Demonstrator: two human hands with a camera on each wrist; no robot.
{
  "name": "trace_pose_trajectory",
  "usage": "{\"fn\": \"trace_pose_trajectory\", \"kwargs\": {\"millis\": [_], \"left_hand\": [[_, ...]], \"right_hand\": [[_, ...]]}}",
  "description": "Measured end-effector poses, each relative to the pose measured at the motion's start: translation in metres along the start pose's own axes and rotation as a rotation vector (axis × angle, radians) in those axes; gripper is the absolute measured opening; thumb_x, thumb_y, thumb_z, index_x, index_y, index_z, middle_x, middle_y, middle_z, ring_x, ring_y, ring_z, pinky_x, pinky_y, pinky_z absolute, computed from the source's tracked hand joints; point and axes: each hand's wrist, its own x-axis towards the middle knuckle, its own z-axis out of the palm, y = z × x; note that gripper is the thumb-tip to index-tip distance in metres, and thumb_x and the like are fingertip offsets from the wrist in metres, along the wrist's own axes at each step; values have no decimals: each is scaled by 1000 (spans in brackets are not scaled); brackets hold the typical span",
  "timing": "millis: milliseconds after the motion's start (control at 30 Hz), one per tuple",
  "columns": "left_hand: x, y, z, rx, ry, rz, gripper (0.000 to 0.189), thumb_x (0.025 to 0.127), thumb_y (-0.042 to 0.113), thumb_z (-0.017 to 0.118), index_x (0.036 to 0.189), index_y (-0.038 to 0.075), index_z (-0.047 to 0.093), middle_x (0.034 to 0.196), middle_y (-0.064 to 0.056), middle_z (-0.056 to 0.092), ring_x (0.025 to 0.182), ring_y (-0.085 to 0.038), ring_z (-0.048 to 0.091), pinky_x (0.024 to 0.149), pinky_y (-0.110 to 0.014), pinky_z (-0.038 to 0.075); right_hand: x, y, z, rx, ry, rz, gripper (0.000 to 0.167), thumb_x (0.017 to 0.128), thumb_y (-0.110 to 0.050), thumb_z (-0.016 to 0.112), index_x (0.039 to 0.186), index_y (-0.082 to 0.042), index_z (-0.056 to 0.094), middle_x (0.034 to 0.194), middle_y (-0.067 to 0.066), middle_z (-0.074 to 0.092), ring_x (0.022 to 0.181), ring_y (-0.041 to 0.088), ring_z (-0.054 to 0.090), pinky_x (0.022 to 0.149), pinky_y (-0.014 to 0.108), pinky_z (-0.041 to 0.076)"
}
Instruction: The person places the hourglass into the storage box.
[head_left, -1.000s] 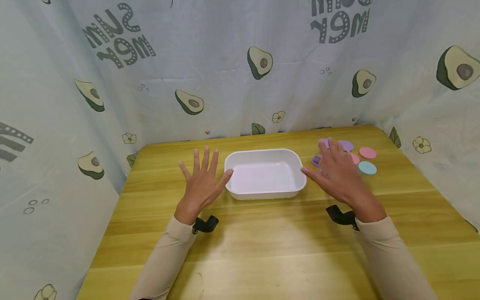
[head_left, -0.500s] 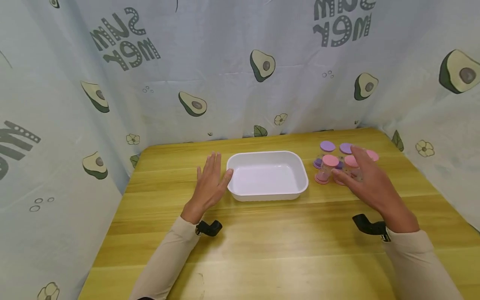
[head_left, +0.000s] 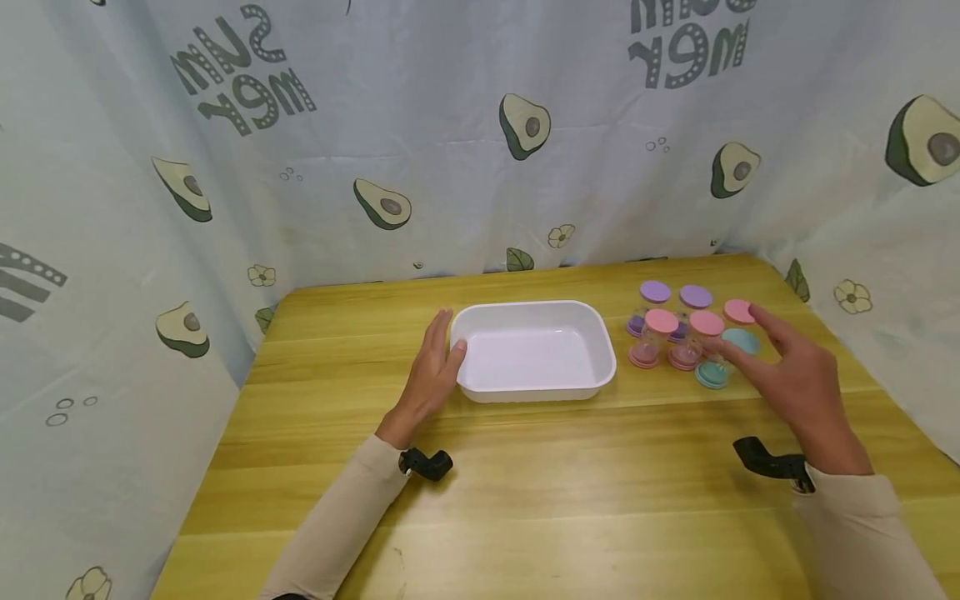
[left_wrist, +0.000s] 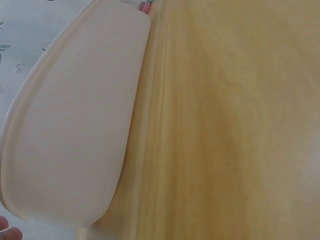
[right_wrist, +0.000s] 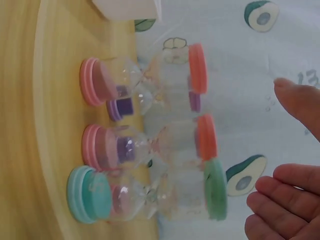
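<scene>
Right grip (head_left: 804, 385) is shifting rightward — spread, empty — making the teal hourglass (head_left: 714, 372) accessible. Left grip (head_left: 422, 382), straight-fingered, empty, is flanking the tray (head_left: 534, 395).

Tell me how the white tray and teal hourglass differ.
The white tray is low and wide; the teal hourglass is slim and stands upright. The tray's walls look opaque; the hourglass has clear bulbs. The tray is plain white; the hourglass has teal ends. Both are on the wooden table.

mirrored "SUMMER" lettering (head_left: 249, 93) twice on the pale curtain (head_left: 442, 100), faint unclear marking (right_wrist: 96, 187) on a teal hourglass (right_wrist: 150, 195)
</scene>
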Motion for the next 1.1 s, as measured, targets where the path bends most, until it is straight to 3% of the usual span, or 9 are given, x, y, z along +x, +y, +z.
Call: {"fn": "trace_pose_trajectory", "kwargs": {"millis": [67, 133, 167, 233, 433, 700, 933, 1100], "left_hand": [[-1, -2, 5, -54, 12, 2, 62, 103, 37, 37, 154, 9, 18, 159, -10, 17, 145, -25, 18, 116, -50, 21], [-2, -4, 10, -124, 21, -10, 61, 103, 33, 39, 154, 9, 17, 159, -8, 18, 144, -24, 20, 115, -47, 24], [-3, -5, 12, -160, 24, -21, 60, 103, 31, 39, 155, 10, 17, 158, -7, 18, 144, -23, 21, 115, -46, 25], [-5, -8, 17, -236, 32, -37, 60, 103, 26, 41, 155, 10, 16, 158, -8, 18, 144, -24, 22, 114, -45, 27], [-7, -14, 28, -380, 18, -64, 58, 104, 16, 37, 155, 9, 9, 160, -9, 11, 146, -23, 15, 117, -43, 19], [-19, 11, 17, -392, -31, -163, 56, 104, 14, 32, 155, 5, 10, 161, -10, 12, 146, -26, 12, 118, -47, 14], [-20, 13, 15, -411, -40, -143, 53, 105, 14, 27, 154, 4, 9, 161, -11, 12, 146, -24, 13, 119, -45, 12], [-19, 11, 15, -421, -35, -122, 52, 106, 14, 25, 154, 3, 9, 160, -11, 12, 146, -23, 15, 118, -42, 14]], "right_hand": [[-3, 6, -2, 28, 14, 30, 74, 86, -39, 71, 148, -14, 41, 145, 15, 44, 130, 27, 47, 101, 24, 42], [-5, 12, -3, 66, 18, 59, 71, 86, -40, 71, 147, -16, 42, 146, 6, 45, 130, 3, 44, 95, 3, 33], [-7, 15, -3, 86, 17, 76, 71, 86, -40, 70, 147, -17, 43, 147, 2, 45, 127, -6, 41, 88, -4, 28], [-8, 20, -4, 130, -1, 100, 70, 87, -40, 70, 147, -17, 42, 147, -4, 44, 123, -16, 36, 87, -5, 29], [-14, 31, -3, 198, -38, 151, 68, 88, -38, 69, 147, -20, 42, 145, -11, 45, 125, -11, 41, 81, -5, 34], [-16, 42, 5, 283, -26, 164, 61, 87, -31, 72, 142, -15, 50, 128, -22, 56, 97, -24, 47, 74, -4, 39], [-12, 43, 13, 293, -15, 169, 62, 87, -30, 72, 142, -15, 50, 134, -13, 55, 95, -23, 47, 72, -2, 42], [-7, 45, 16, 301, -5, 175, 62, 86, -30, 73, 141, -13, 51, 117, -25, 56, 91, -23, 49, 69, -1, 43]]}}
